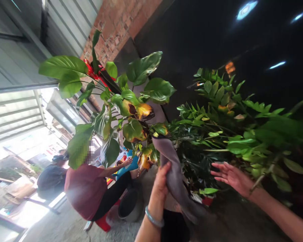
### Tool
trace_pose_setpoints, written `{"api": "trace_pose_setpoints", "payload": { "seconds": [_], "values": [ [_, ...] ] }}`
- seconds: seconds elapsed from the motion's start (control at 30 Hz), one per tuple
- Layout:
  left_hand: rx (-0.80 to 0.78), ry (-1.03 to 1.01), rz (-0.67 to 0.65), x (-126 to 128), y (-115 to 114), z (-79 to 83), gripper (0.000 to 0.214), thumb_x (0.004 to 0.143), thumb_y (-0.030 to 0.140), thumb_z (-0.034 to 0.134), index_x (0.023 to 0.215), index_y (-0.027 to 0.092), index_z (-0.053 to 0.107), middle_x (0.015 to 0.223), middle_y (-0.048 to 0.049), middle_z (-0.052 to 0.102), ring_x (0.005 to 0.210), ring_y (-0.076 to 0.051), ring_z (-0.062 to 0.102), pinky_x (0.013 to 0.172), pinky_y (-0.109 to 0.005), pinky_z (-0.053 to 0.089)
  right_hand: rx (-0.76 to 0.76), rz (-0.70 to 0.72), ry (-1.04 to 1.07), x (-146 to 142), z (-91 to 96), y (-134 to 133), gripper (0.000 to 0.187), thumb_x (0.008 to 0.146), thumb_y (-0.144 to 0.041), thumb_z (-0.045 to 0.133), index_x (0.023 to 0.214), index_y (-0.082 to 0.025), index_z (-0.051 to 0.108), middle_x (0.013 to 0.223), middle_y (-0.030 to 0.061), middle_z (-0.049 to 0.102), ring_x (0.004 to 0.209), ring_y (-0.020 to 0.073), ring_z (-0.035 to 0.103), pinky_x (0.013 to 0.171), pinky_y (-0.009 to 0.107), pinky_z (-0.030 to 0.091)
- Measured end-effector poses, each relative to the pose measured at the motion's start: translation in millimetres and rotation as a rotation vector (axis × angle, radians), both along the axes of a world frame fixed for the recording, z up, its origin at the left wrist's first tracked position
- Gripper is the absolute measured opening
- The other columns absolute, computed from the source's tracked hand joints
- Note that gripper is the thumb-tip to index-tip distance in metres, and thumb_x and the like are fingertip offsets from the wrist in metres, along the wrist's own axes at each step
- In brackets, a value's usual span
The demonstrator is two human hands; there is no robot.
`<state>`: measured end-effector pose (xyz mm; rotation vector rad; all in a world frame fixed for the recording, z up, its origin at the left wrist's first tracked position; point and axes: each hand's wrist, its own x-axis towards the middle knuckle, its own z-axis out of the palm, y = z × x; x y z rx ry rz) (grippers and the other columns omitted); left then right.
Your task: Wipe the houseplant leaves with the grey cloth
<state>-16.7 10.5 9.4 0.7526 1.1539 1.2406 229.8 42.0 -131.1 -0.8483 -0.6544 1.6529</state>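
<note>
My left hand [162, 179], with a pale bangle on the wrist, is closed around a long grey cloth [178, 183] that hangs down below it. The cloth's upper end reaches the stems of a broad-leaved plant [138, 97], whose lower leaves are partly yellow and brown. My right hand [229, 176] is empty, its fingers stretched out beside the lower foliage of a dense, small-leaved green plant [217, 134]. Whether the right hand touches any leaves I cannot tell. The base of the broad-leaved plant is hidden behind the cloth and leaves.
A person in a dark red shirt [84, 191] sits on a red stool [104, 222] to the left. Another person in dark clothing [50, 181] is behind. A dark bucket [131, 205] stands on the concrete floor [121, 232]. A glossy black wall [204, 37] rises behind the plants.
</note>
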Motion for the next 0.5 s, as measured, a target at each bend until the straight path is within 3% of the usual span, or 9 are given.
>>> {"api": "trace_pose_setpoints", "payload": {
  "seconds": [0.1,0.13,0.2,0.27,0.33,0.4,0.47,0.5],
  "values": [
    [-0.074,0.176,-0.310,6.1,-25.6,-38.1,0.044,0.041,0.033,0.088,0.079,0.013,0.076,0.066,-0.0045,0.073,0.057,-0.018,0.063,0.061,-0.029,0.049,0.007,-0.065,-0.012,-8.7,-1.8,-3.8,0.032,0.071,-0.051,0.062,0.084,-0.024,0.073,0.122,0.0152,0.071,0.110,0.0400,0.065,0.098,0.059,0.046],
    [-0.090,0.211,-0.384,4.8,-33.7,-43.1,0.045,0.041,0.033,0.089,0.079,0.012,0.077,0.067,-0.0053,0.073,0.059,-0.019,0.064,0.062,-0.029,0.049,-0.001,-0.071,-0.007,-8.8,-3.8,-3.4,0.031,0.072,-0.050,0.062,0.084,-0.024,0.073,0.122,0.0150,0.071,0.109,0.0394,0.066,0.098,0.058,0.046],
    [-0.080,0.190,-0.414,-3.0,-41.0,-36.6,0.047,0.041,0.032,0.089,0.081,0.010,0.077,0.069,-0.0065,0.074,0.059,-0.019,0.065,0.061,-0.028,0.049,-0.023,-0.034,0.023,-4.8,-9.0,-0.2,0.028,0.071,-0.046,0.062,0.084,-0.024,0.073,0.124,0.0147,0.070,0.109,0.0392,0.065,0.097,0.057,0.047],
    [-0.029,0.078,-0.276,-13.9,-32.8,-12.6,0.046,0.041,0.031,0.089,0.080,0.011,0.075,0.068,-0.0067,0.074,0.057,-0.019,0.065,0.058,-0.027,0.050,-0.036,0.031,0.048,2.0,-13.7,4.6,0.026,0.072,-0.043,0.062,0.084,-0.023,0.074,0.128,0.0147,0.068,0.111,0.0391,0.065,0.097,0.056,0.048],
    [0.044,-0.050,-0.005,-22.5,-12.9,15.4,0.034,0.049,0.028,0.086,0.076,0.013,0.072,0.063,-0.0036,0.073,0.052,-0.016,0.063,0.054,-0.025,0.050,-0.036,0.085,0.043,7.2,-15.6,8.2,0.026,0.073,-0.040,0.061,0.087,-0.023,0.074,0.133,0.0141,0.064,0.113,0.0383,0.064,0.095,0.055,0.049],
    [0.072,-0.138,0.246,-24.5,7.5,31.4,0.017,0.063,0.027,0.078,0.072,0.016,0.068,0.057,0.0003,0.069,0.048,-0.013,0.060,0.053,-0.023,0.050,-0.039,0.084,0.035,7.9,-13.7,8.6,0.025,0.073,-0.039,0.061,0.087,-0.023,0.074,0.136,0.0132,0.062,0.113,0.0379,0.064,0.094,0.054,0.051],
    [0.002,-0.155,0.336,-19.3,16.4,24.8,0.010,0.072,0.025,0.071,0.071,0.016,0.066,0.054,0.0007,0.066,0.047,-0.013,0.059,0.058,-0.025,0.051,-0.045,0.064,0.034,5.3,-9.1,6.2,0.024,0.072,-0.039,0.063,0.086,-0.023,0.074,0.136,0.0124,0.062,0.112,0.0382,0.065,0.092,0.054,0.052],
    [-0.055,-0.131,0.303,-15.0,14.1,12.6,0.011,0.074,0.025,0.069,0.071,0.015,0.066,0.054,-0.0008,0.066,0.049,-0.015,0.060,0.061,-0.027,0.052,-0.047,0.053,0.028,3.7,-6.6,4.6,0.023,0.071,-0.039,0.063,0.085,-0.023,0.075,0.135,0.0119,0.063,0.111,0.0384,0.065,0.091,0.054,0.052]
  ]
}}
